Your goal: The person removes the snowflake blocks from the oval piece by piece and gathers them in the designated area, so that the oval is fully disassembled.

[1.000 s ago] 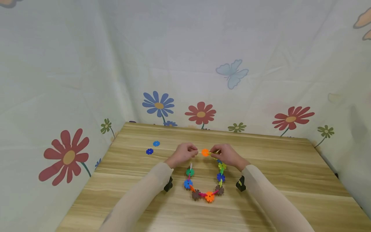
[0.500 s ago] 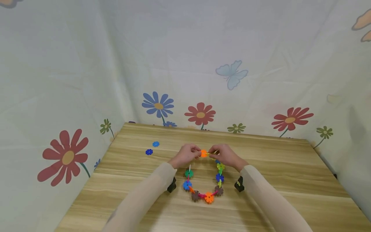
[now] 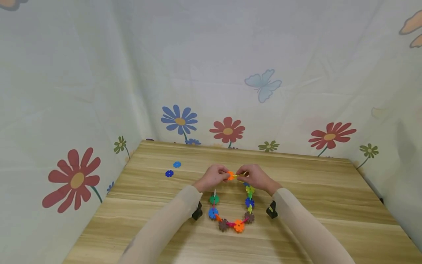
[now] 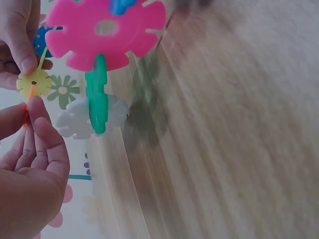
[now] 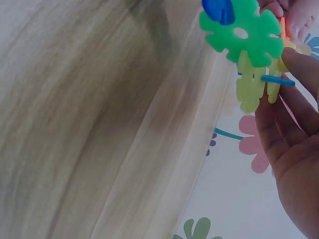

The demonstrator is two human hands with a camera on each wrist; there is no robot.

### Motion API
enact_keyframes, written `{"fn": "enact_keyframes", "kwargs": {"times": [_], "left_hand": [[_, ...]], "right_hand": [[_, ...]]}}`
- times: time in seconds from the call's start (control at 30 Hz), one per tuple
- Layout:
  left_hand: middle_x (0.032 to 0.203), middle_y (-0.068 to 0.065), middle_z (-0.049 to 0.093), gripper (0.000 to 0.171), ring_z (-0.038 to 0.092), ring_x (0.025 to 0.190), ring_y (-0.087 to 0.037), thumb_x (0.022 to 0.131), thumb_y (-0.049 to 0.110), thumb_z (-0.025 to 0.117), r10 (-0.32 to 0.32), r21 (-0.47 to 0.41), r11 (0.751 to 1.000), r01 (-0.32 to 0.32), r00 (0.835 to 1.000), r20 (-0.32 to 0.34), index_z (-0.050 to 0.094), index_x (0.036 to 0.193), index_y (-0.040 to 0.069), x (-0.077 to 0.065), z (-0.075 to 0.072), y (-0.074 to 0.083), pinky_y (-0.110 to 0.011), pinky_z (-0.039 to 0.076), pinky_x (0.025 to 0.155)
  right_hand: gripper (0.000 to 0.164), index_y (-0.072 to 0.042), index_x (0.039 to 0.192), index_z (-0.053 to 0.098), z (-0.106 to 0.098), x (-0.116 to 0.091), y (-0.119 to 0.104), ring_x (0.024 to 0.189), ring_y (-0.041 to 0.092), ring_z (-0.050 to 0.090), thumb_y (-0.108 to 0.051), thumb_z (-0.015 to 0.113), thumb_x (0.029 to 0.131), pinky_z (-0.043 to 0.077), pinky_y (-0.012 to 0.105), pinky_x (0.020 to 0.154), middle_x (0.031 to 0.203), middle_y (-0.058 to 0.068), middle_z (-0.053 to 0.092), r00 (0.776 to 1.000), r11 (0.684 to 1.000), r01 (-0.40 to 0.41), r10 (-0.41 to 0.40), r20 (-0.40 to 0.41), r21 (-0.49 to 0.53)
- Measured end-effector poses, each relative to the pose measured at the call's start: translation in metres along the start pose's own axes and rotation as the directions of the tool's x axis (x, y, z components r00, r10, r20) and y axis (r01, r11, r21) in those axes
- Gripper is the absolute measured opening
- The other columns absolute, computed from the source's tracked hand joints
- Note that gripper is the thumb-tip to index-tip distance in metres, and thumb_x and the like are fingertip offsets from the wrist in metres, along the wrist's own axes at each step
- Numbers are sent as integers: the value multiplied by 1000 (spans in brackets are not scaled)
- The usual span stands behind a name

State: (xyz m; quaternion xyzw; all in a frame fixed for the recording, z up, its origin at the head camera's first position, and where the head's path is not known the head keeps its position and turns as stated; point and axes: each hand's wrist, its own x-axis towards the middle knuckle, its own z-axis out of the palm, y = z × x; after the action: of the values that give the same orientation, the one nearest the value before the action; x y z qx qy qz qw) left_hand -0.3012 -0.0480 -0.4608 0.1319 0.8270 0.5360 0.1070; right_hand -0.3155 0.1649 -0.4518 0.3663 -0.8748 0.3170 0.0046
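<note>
In the head view, my left hand (image 3: 213, 176) pinches an orange notched flower disc (image 3: 230, 175) between thumb and fingers. My right hand (image 3: 257, 177) grips a yellow notched disc (image 4: 34, 82), into which the orange one is slotted edge to edge. From there a chain of interlocked discs runs down and round in a U, through a dark blue disc (image 3: 249, 202) and an orange disc (image 3: 239, 226). Its other end, below my left hand, has a green disc (image 3: 214, 199) and a white disc (image 4: 75, 119). A pink disc (image 4: 104, 35) shows large in the left wrist view.
Two loose discs, a light blue one (image 3: 177, 164) and a dark blue one (image 3: 169, 173), lie on the wooden table (image 3: 313, 190) to the left. A flower-printed cloth (image 3: 211, 73) stands behind the table and along its sides.
My left hand has moved right and taken hold of the orange disc, which was held out from the right hand's side. The right hand stays almost in place.
</note>
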Motion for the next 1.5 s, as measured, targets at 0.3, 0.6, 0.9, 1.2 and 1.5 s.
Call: {"fn": "enact_keyframes", "kwargs": {"times": [0.3, 0.6, 0.9, 1.2, 1.5], "left_hand": [[87, -7, 67, 19, 66, 82, -28, 92, 9, 61, -26, -34, 999, 25, 999, -22, 63, 107, -2, -2, -3, 1, -39, 53, 76], [86, -7, 67, 19, 66, 85, -29, 92, 7, 60, -45, -63, 997, 44, 999, -18, 61, 108, -3, -3, -6, -2, -37, 53, 76], [87, -14, 66, 17, 66, 84, -33, 89, 2, 62, -51, -146, 988, 52, 999, 11, 61, 105, -6, -5, -7, -2, -38, 54, 75], [88, -8, 65, 16, 65, 82, -26, 90, 8, 64, -41, -93, 995, 43, 999, 30, 65, 103, -2, -6, -6, -4, -38, 53, 75], [89, -7, 65, 16, 61, 78, -17, 90, 9, 64, -50, -100, 994, 53, 998, 33, 65, 102, -1, -7, -7, -5, -34, 53, 75]], "right_hand": [[22, -6, 103, 67, -3, -5, 1, 89, 19, 62, -8, 73, 83, 53, 35, 77, 103, 6, 65, 998, 996, -64, 62, 23, 58], [26, -7, 108, 64, -4, -8, 2, 87, 17, 63, -10, 72, 84, 53, 32, 74, 105, 5, 64, 992, 992, -117, 114, 52, 48], [21, -7, 107, 66, -4, -7, 1, 85, 15, 64, -11, 69, 86, 53, 29, 73, 101, 4, 66, 993, 993, -104, 100, 62, 59], [20, -8, 107, 66, -2, -4, 2, 86, 15, 64, -8, 68, 87, 53, 29, 74, 102, 3, 66, 992, 994, -95, 91, 90, 46], [21, -8, 104, 66, 0, -4, 1, 80, 11, 63, -5, 71, 83, 53, 28, 71, 99, 3, 66, 993, 994, -97, 94, 75, 39]]}}
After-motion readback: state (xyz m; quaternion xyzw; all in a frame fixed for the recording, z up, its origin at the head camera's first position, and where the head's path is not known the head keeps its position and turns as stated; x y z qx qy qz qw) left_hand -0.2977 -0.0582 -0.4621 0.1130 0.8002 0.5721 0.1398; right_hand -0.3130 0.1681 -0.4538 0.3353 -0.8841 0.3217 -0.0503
